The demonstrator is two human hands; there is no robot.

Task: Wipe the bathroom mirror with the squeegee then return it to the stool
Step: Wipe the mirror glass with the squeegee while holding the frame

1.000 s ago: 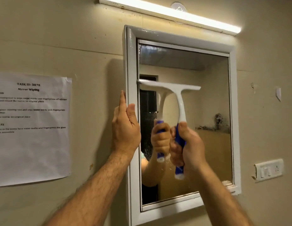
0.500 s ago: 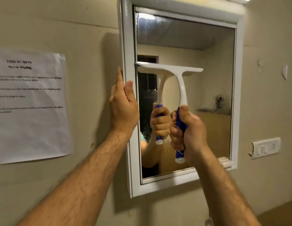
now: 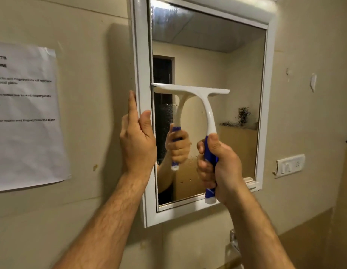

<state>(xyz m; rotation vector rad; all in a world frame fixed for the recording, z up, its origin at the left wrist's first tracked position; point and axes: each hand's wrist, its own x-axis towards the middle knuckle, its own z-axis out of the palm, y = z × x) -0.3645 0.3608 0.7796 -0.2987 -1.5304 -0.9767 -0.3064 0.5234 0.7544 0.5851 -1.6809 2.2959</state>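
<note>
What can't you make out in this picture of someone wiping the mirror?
Head view, the only one:
- Stool: out of frame, not seen.
- Paper notice: cut by the left edge, print too blurred to read fully.
- Squeegee handle: largely covered by the right hand.
- Left hand fingers: mostly behind the mirror frame edge.
- Tap: blurred behind the right forearm.

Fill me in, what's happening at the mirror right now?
A person is wiping the bathroom mirror with a white squeegee. The right hand grips its blue handle, with the blade against the glass at about mid-height, one end at the left edge of the glass. The left hand rests flat on the white mirror frame, fingers straight. Water spots show on the glass below the blade.
</note>
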